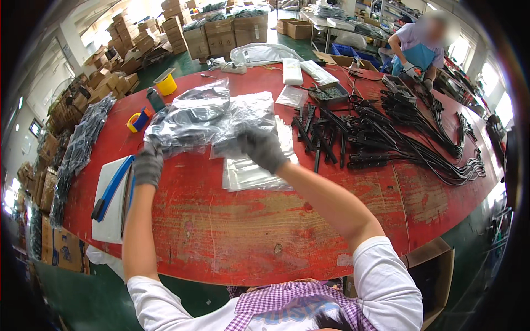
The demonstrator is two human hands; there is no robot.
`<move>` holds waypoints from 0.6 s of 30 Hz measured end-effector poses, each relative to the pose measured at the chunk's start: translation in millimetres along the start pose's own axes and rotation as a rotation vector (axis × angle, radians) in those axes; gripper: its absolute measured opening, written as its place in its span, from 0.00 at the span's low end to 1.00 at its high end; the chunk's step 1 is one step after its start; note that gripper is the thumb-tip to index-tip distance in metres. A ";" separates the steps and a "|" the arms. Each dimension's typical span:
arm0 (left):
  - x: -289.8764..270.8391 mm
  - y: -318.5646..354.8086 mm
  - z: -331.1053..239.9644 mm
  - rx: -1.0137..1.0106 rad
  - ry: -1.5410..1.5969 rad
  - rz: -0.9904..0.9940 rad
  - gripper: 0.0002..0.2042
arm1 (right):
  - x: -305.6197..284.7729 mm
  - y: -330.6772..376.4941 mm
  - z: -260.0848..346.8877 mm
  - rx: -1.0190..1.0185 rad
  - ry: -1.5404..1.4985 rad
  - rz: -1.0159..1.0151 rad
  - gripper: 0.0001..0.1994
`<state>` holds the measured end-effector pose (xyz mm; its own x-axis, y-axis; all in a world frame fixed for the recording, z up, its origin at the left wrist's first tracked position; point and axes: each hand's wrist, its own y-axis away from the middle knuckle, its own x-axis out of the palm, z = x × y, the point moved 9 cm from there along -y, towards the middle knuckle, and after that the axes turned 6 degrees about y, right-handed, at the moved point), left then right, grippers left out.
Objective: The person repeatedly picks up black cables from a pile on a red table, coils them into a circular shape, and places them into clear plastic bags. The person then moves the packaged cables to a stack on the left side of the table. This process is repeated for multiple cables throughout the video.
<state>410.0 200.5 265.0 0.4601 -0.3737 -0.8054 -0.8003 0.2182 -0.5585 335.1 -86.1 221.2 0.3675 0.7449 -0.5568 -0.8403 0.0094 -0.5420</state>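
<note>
My left hand [149, 163], in a grey glove, pinches the near left corner of a clear plastic bag [190, 113] with something dark inside. My right hand [260, 148], also gloved in grey, is at the right side of the bagged items, over another clear bag [251, 110]; its fingers are smeared and their grip is unclear. Beneath and right of that hand lies a stack of flat clear bags [256, 175]. Left of my left forearm sits a white, flat, boxy device with a long blue bar [113, 187].
Black cabled parts [381, 132] pile up on the red table [265, 231] at right. A tray of small parts [329, 92], a yellow cup [165, 83] and a tape roll [138, 120] stand farther back. Plastic-wrapped goods [83, 149] line the left edge. A co-worker [419, 49] works far right.
</note>
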 end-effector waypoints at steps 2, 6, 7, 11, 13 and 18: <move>40.1 32.4 -9.8 0.059 0.013 0.126 0.07 | 19.4 54.9 -19.3 0.094 -0.058 0.127 0.07; 140.7 117.1 -43.0 0.229 -0.023 0.386 0.10 | 21.6 158.6 -64.0 -0.019 0.108 0.354 0.07; 165.8 141.4 -58.8 0.323 -0.044 0.448 0.11 | 19.2 179.7 -85.4 0.054 0.191 0.459 0.07; 182.0 218.9 -167.6 0.524 0.214 0.626 0.06 | -37.9 258.5 -163.6 0.285 0.405 0.502 0.09; 170.8 248.5 -207.7 0.659 0.525 0.456 0.03 | -85.4 263.5 -189.4 0.377 0.477 0.375 0.11; 165.7 304.2 -279.7 0.634 0.697 0.538 0.08 | -234.2 265.4 -271.3 0.593 1.056 0.019 0.12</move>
<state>135.3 -47.2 17.2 -0.3715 -0.4756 -0.7973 -0.3954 0.8581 -0.3276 134.2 -439.1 37.1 0.2648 -0.1606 -0.9508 -0.7995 0.5147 -0.3096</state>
